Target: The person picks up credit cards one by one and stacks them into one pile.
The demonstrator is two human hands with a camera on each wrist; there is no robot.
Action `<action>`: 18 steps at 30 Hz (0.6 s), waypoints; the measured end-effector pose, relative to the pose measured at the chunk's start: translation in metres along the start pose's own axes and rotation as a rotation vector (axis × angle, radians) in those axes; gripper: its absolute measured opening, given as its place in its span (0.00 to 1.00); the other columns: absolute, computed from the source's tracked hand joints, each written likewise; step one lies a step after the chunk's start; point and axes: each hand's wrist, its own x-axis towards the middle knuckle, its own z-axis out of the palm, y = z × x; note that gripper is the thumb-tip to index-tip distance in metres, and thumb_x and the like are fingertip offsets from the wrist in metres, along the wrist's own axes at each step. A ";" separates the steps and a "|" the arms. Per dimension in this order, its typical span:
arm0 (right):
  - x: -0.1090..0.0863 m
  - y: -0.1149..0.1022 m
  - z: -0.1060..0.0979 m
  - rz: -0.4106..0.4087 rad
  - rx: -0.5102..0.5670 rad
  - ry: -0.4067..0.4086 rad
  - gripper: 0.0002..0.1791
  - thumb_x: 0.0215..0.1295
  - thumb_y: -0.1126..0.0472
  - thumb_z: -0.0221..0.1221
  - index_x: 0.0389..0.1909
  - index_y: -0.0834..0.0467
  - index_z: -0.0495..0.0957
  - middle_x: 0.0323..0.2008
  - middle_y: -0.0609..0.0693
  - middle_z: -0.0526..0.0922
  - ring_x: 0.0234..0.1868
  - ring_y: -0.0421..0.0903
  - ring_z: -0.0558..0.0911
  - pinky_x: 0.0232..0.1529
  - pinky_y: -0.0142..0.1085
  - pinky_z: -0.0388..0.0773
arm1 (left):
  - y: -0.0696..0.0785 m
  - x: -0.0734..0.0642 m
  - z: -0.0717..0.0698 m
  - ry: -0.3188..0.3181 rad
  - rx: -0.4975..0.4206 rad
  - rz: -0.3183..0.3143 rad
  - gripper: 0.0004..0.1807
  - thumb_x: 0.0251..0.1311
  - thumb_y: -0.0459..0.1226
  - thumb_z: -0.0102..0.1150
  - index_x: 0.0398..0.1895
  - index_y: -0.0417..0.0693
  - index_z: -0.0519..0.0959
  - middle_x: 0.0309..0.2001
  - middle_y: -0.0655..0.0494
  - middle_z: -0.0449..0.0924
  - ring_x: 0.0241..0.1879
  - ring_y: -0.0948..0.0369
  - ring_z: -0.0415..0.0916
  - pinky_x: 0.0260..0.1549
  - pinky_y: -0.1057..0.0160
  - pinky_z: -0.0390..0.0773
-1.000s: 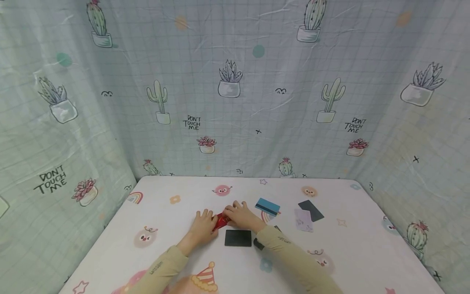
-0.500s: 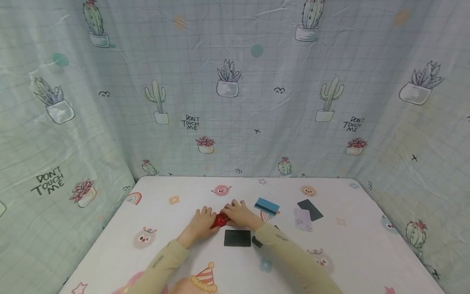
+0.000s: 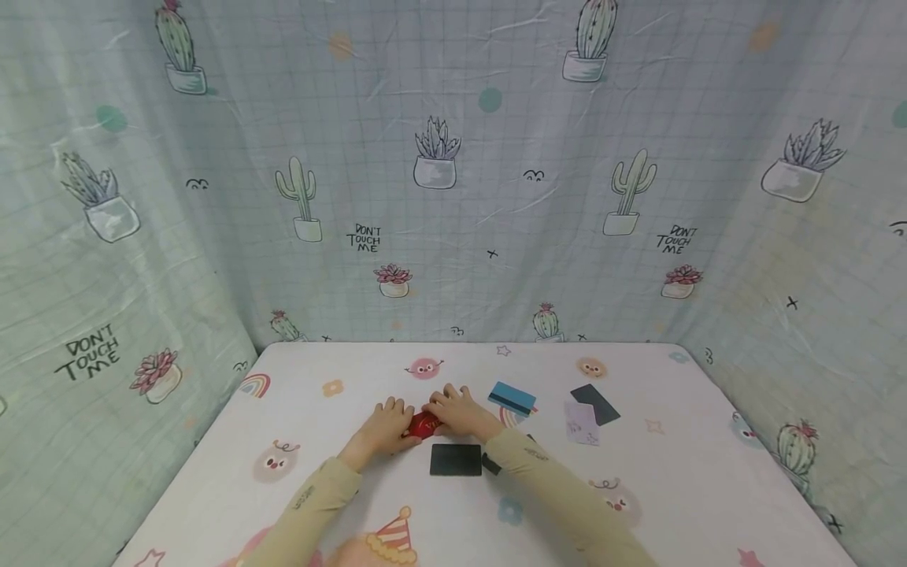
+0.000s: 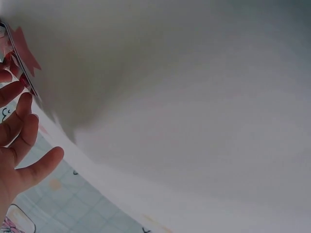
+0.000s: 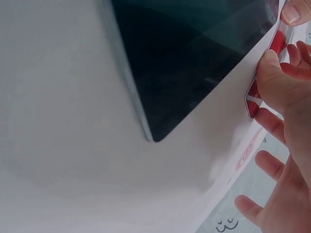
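Observation:
Both hands hold a thin, glossy red flat piece with gold marks (image 3: 423, 425) between them, over the middle of the table. My left hand (image 3: 383, 429) grips its left end, and my right hand (image 3: 460, 411) pinches the right end. Seen from the right wrist, the right thumb presses the near face of the red piece (image 5: 253, 92), while the other fingers spread below and behind it. In the left wrist view the left hand (image 4: 19, 141) has its fingertips at the thin edge of the piece (image 4: 20, 60). Its exact kind cannot be told.
Just in front of the hands lies a glossy black slab (image 3: 456, 460). A small black object (image 3: 490, 465) is partly hidden under the right forearm. A blue striped card (image 3: 512, 398) lies behind that arm; farther right a pale purple card (image 3: 582, 424) overlaps a dark grey card (image 3: 597, 403).
The red piece has tilted and bowed, so that more of its face shows in the head view. Both hands keep hold with only small shifts. The head view has swung slightly.

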 end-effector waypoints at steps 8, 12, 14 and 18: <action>0.003 -0.001 -0.004 0.021 0.016 -0.030 0.24 0.56 0.44 0.54 0.55 0.42 0.67 0.53 0.43 0.68 0.53 0.44 0.63 0.55 0.48 0.63 | -0.001 0.000 0.002 -0.003 0.030 0.011 0.25 0.51 0.53 0.57 0.37 0.39 0.72 0.29 0.48 0.70 0.32 0.56 0.63 0.31 0.55 0.67; 0.004 -0.001 -0.005 0.039 0.023 -0.048 0.24 0.56 0.44 0.55 0.54 0.43 0.67 0.53 0.44 0.67 0.54 0.44 0.62 0.55 0.48 0.63 | 0.001 -0.001 0.000 0.021 0.062 0.020 0.25 0.51 0.53 0.57 0.37 0.39 0.72 0.32 0.45 0.69 0.35 0.53 0.64 0.31 0.54 0.67; 0.004 -0.002 -0.005 0.047 0.046 -0.053 0.24 0.56 0.44 0.55 0.54 0.44 0.67 0.53 0.45 0.67 0.54 0.45 0.62 0.55 0.49 0.63 | 0.001 -0.001 0.001 0.037 0.084 0.023 0.25 0.50 0.53 0.57 0.38 0.39 0.72 0.34 0.44 0.69 0.36 0.52 0.64 0.32 0.53 0.67; 0.005 -0.003 -0.004 0.058 0.087 -0.056 0.25 0.55 0.45 0.57 0.54 0.44 0.67 0.52 0.45 0.68 0.54 0.45 0.63 0.55 0.50 0.63 | 0.001 -0.002 0.004 0.060 0.106 0.027 0.26 0.50 0.54 0.58 0.38 0.40 0.72 0.36 0.44 0.71 0.37 0.52 0.65 0.32 0.53 0.67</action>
